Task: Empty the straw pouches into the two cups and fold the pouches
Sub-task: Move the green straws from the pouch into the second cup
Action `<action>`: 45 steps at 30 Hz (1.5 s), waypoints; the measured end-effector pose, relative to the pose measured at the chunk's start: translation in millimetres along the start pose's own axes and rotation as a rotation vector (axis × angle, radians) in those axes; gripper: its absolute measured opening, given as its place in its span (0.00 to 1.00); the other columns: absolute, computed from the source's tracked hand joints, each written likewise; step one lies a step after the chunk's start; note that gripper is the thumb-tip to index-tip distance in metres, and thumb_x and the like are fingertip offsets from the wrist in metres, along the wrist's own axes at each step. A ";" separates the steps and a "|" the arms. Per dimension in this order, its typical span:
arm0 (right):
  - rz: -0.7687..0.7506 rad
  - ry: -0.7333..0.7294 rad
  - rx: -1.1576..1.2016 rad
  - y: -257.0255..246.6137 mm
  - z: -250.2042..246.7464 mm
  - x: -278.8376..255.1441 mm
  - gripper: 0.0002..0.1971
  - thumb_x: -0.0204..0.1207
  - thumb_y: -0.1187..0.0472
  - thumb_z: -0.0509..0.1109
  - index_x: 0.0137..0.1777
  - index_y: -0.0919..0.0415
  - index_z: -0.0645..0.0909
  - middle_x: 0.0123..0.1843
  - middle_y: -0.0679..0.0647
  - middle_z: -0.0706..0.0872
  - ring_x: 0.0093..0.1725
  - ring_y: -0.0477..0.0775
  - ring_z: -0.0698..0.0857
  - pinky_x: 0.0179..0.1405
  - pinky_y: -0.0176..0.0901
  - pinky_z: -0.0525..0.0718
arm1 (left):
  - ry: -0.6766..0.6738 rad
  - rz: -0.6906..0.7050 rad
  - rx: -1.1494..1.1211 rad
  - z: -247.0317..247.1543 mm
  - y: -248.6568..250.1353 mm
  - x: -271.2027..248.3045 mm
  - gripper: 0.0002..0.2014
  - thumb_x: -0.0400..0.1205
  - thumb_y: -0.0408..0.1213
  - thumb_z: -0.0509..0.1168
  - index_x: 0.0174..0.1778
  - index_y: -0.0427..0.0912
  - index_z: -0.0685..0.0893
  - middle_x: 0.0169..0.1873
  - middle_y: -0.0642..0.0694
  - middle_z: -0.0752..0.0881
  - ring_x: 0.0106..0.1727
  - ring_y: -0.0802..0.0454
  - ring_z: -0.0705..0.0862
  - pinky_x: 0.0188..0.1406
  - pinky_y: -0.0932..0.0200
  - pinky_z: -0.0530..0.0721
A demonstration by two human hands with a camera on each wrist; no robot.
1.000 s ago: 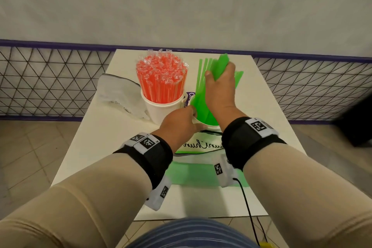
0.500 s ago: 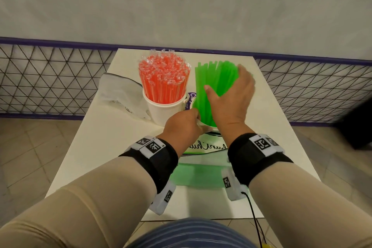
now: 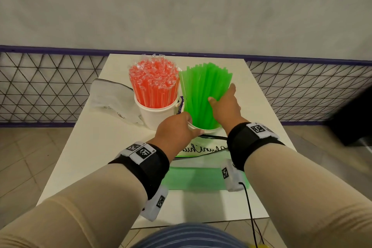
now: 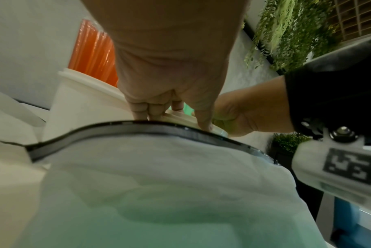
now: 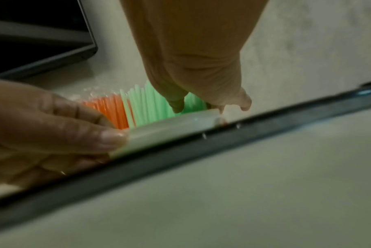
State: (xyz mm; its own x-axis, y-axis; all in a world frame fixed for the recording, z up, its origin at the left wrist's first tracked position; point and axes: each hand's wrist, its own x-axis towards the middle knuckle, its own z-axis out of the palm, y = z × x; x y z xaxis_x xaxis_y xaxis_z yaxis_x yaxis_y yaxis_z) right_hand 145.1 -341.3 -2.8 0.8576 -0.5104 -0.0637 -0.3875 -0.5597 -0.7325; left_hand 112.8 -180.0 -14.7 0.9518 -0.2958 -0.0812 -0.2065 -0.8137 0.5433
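Two white cups stand side by side on the table. The left cup (image 3: pixel 159 116) holds wrapped orange straws (image 3: pixel 154 84). In the right cup (image 3: pixel 205 130) stand loose green straws (image 3: pixel 203 86), fanned out. My left hand (image 3: pixel 191 125) grips the right cup's near rim, thumb on its edge (image 5: pixel 169 127). My right hand (image 3: pixel 221 94) is open, its straight fingers and thumb resting against the right side of the green straws. A white pouch (image 3: pixel 201 147) with a black zip and lettering lies under both wrists; its near part looks green. A second white pouch (image 3: pixel 112 96) lies left of the cups.
The white table (image 3: pixel 96 147) is small, with edges close on all sides and tiled floor below. A wire mesh fence (image 3: pixel 44 90) runs behind it. A black cable (image 3: pixel 250 211) hangs from my right wrist over the near table edge.
My right hand gripped a bundle of green straws in the cup a second ago; it has let go and opened, and the straws have spread out. The left hand kept hold of the rim.
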 end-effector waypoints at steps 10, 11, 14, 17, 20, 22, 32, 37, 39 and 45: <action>-0.510 0.312 0.043 -18.8 -14.0 -58.8 0.25 0.75 0.57 0.75 0.69 0.61 0.73 0.62 0.55 0.79 0.62 0.54 0.77 0.66 0.48 0.77 | 0.092 -0.046 -0.089 -15.7 -11.5 -13.5 0.19 0.76 0.58 0.69 0.51 0.51 0.72 0.44 0.51 0.85 0.44 0.47 0.84 0.40 0.53 0.79; -0.603 0.197 0.013 -22.9 -14.8 -71.1 0.14 0.77 0.58 0.71 0.60 0.59 0.78 0.53 0.53 0.82 0.53 0.53 0.80 0.56 0.48 0.82 | 0.102 -0.043 -0.024 -19.1 -13.7 -14.6 0.16 0.78 0.57 0.67 0.46 0.49 0.73 0.41 0.50 0.85 0.42 0.47 0.83 0.38 0.53 0.78; -0.707 -0.267 -0.316 -22.9 -7.1 -96.0 0.07 0.81 0.59 0.62 0.47 0.59 0.81 0.38 0.54 0.84 0.38 0.56 0.81 0.34 0.47 0.78 | -0.022 -0.027 0.198 -27.4 -21.5 -14.3 0.14 0.80 0.52 0.64 0.35 0.46 0.78 0.38 0.47 0.83 0.41 0.45 0.82 0.38 0.55 0.79; -0.764 -0.510 -0.723 -4.6 15.7 -99.0 0.08 0.79 0.66 0.61 0.49 0.63 0.83 0.38 0.58 0.81 0.39 0.61 0.80 0.31 0.43 0.66 | -0.328 0.014 0.426 -25.4 -29.2 -16.1 0.13 0.78 0.46 0.66 0.32 0.42 0.81 0.37 0.45 0.82 0.39 0.47 0.80 0.33 0.58 0.74; -0.779 -0.637 -0.835 13.4 34.2 -99.2 0.10 0.79 0.63 0.65 0.56 0.64 0.83 0.49 0.61 0.85 0.50 0.64 0.84 0.40 0.46 0.72 | -0.494 -0.014 0.498 -19.3 -36.3 -19.9 0.14 0.77 0.44 0.70 0.55 0.41 0.87 0.52 0.44 0.85 0.52 0.46 0.84 0.44 0.55 0.80; -0.726 -0.729 -0.792 19.6 41.9 -101.0 0.17 0.77 0.54 0.70 0.63 0.63 0.80 0.54 0.60 0.85 0.51 0.62 0.83 0.44 0.46 0.75 | -0.511 -0.034 0.487 -16.5 -39.4 -20.7 0.24 0.74 0.44 0.75 0.64 0.41 0.83 0.61 0.43 0.83 0.58 0.44 0.84 0.54 0.53 0.82; -0.573 -0.869 -0.651 44.4 67.4 -99.7 0.13 0.84 0.56 0.59 0.56 0.66 0.78 0.53 0.66 0.83 0.49 0.66 0.83 0.47 0.52 0.80 | -0.590 -0.089 0.525 -11.6 -46.2 -27.5 0.42 0.67 0.39 0.82 0.74 0.41 0.68 0.69 0.44 0.72 0.62 0.42 0.82 0.57 0.48 0.85; -0.650 -0.791 -0.675 47.3 70.7 -94.9 0.10 0.83 0.56 0.62 0.54 0.63 0.79 0.48 0.62 0.81 0.41 0.59 0.78 0.40 0.47 0.74 | -0.596 -0.079 0.512 -8.4 -46.5 -25.5 0.42 0.66 0.43 0.83 0.73 0.42 0.69 0.69 0.45 0.72 0.61 0.43 0.82 0.56 0.49 0.85; -0.699 -0.740 -0.702 48.4 70.4 -93.9 0.08 0.81 0.60 0.65 0.56 0.62 0.78 0.49 0.61 0.80 0.42 0.60 0.80 0.40 0.47 0.74 | -0.588 -0.078 0.479 -7.7 -46.2 -24.4 0.41 0.67 0.49 0.82 0.73 0.44 0.70 0.67 0.45 0.72 0.61 0.44 0.81 0.57 0.49 0.84; -0.748 -0.625 -0.670 43.1 63.2 -95.7 0.11 0.76 0.66 0.66 0.58 0.63 0.77 0.53 0.62 0.79 0.50 0.64 0.81 0.45 0.52 0.77 | -0.558 -0.093 0.436 -8.4 -50.3 -21.4 0.36 0.66 0.54 0.80 0.65 0.44 0.74 0.58 0.45 0.76 0.50 0.48 0.79 0.46 0.56 0.78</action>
State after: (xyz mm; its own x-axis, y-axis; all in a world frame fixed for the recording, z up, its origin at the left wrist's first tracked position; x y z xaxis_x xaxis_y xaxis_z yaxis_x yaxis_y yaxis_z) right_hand 67.6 -275.3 -71.1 0.8911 0.3930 -0.2267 0.3404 -0.9095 -0.2387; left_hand 104.7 -128.5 -33.2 0.7356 -0.3329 -0.5900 -0.3132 -0.9394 0.1397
